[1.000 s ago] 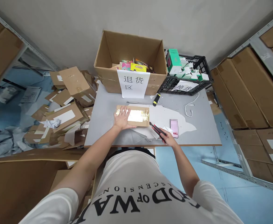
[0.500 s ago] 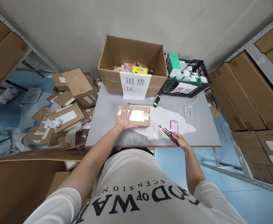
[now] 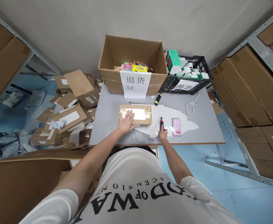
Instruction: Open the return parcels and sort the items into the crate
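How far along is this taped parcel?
Done: opened cartons lie heaped left of the table. In hand: left hand lies flat on the taped parcel; right hand grips the box cutter beside it. Left: the tape looks uncut.

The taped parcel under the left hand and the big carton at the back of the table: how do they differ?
The taped parcel is small, flat and sealed shut; the big carton is much larger, with its top open and coloured packs inside. The big carton has a paper sign on its front; the taped parcel has glossy tape on top. Both are brown cardboard.
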The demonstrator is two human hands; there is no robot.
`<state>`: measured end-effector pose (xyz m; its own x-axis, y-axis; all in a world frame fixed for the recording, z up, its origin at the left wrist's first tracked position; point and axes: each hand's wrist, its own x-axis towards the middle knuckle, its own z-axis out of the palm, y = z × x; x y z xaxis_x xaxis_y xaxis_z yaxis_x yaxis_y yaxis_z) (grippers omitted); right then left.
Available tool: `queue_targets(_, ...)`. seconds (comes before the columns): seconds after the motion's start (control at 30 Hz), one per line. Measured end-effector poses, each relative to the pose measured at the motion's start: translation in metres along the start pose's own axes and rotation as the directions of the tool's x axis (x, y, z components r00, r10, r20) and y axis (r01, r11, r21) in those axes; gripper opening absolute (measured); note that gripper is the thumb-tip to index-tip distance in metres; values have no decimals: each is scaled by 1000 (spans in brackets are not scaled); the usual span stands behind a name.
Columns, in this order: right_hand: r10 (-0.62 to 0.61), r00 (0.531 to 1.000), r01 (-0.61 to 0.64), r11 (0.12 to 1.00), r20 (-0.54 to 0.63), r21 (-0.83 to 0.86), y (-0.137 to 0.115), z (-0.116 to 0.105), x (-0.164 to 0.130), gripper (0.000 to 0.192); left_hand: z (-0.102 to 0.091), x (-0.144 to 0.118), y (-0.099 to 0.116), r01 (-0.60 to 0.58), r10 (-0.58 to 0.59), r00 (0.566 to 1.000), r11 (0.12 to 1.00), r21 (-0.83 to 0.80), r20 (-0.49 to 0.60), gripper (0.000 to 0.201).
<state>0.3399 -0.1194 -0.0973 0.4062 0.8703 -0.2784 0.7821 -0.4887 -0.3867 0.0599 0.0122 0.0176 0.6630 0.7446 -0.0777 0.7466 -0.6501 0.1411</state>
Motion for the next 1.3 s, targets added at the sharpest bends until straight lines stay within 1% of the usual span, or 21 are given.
queue_targets(0.03, 71, 997, -71, 997, -11, -18, -3, 2, 3, 63, 2, -4, 1, -16, 16, 1000, 1000, 3, -1, 73)
queue_targets(0.1, 217, 975, -219, 975, -41, -48, -8, 4, 9, 61, 4, -11, 4, -44, 44, 999, 999, 7, -1, 71)
queue_targets(0.13, 235, 971, -237, 970, -42, -59, -9, 5, 11, 60, 6, -14, 5, -52, 52, 999, 999, 7, 0, 70)
queue_targets(0.37, 203, 978, -191, 965, 51, -180, -11, 4, 8, 63, 8, -24, 10, -52, 52, 999, 999, -2, -5, 68)
queue_targets(0.43, 184, 980, -164, 961, 71, -223, -11, 1, 7, 63, 8, -23, 10, -40, 40, 999, 999, -6, -14, 68)
queue_targets(0.5, 165, 985, -149, 963, 53, -225, -13, -7, 10, 63, 9, -23, 10, -31, 30, 999, 999, -15, -24, 68)
queue_targets(0.53, 149, 989, -143, 969, 15, -202, -16, -14, 13, 63, 9, -23, 10, -30, 29, 999, 999, -21, -27, 68)
queue_targets(0.6, 83, 989, -98, 987, -121, -127, -27, -32, 23, 62, 9, -23, 9, -33, 32, 999, 999, -37, -26, 71)
queue_targets(0.63, 20, 978, -40, 995, -207, -90, -37, -43, 29, 62, 9, -23, 9, -36, 35, 999, 998, -45, -20, 73)
queue_targets(0.67, -58, 955, 41, 997, -291, -64, -48, -54, 35, 61, 8, -24, 10, -38, 37, 999, 998, -55, -12, 76)
queue_targets(0.7, -151, 926, 141, 988, -346, -55, -62, -64, 41, 61, 8, -24, 10, -38, 38, 999, 997, -64, -2, 78)
queue_targets(0.73, -260, 896, 254, 965, -360, -64, -78, -74, 48, 62, 7, -25, 10, -37, 38, 999, 997, -72, 9, 80)
queue_targets(0.77, -375, 864, 368, 926, -336, -87, -95, -81, 53, 63, 6, -25, 11, -34, 36, 999, 996, -79, 18, 82)
queue_targets(0.83, -597, 786, 579, 801, -160, -152, -128, -90, 63, 65, 5, -24, 12, -28, 31, 999, 996, -90, 31, 85)
queue_targets(0.87, -667, 743, 650, 738, -53, -181, -143, -91, 67, 67, 4, -24, 12, -26, 30, 999, 995, -94, 37, 87)
queue_targets(0.9, -700, 713, 691, 692, 38, -209, -156, -91, 70, 69, 4, -23, 12, -24, 28, 999, 995, -97, 43, 89)
queue_targets(0.93, -710, 695, 713, 660, 113, -236, -167, -89, 74, 71, 3, -23, 12, -23, 28, 998, 995, -100, 49, 90)
queue_targets(0.97, -705, 689, 721, 642, 170, -261, -175, -87, 76, 72, 3, -23, 12, -21, 27, 998, 995, -102, 56, 92)
queue_targets(1.03, -681, 692, 719, 624, 237, -305, -184, -84, 81, 72, 4, -22, 12, -19, 26, 998, 994, -104, 65, 95)
queue_targets(1.1, -672, 688, 723, 602, 275, -339, -186, -81, 84, 70, 6, -23, 11, -23, 30, 997, 995, -102, 66, 97)
queue_targets(1.3, -699, 634, 758, 475, 331, -447, -188, -78, 82, 58, 8, -25, 10, -44, 48, 998, 996, -75, 50, 101)
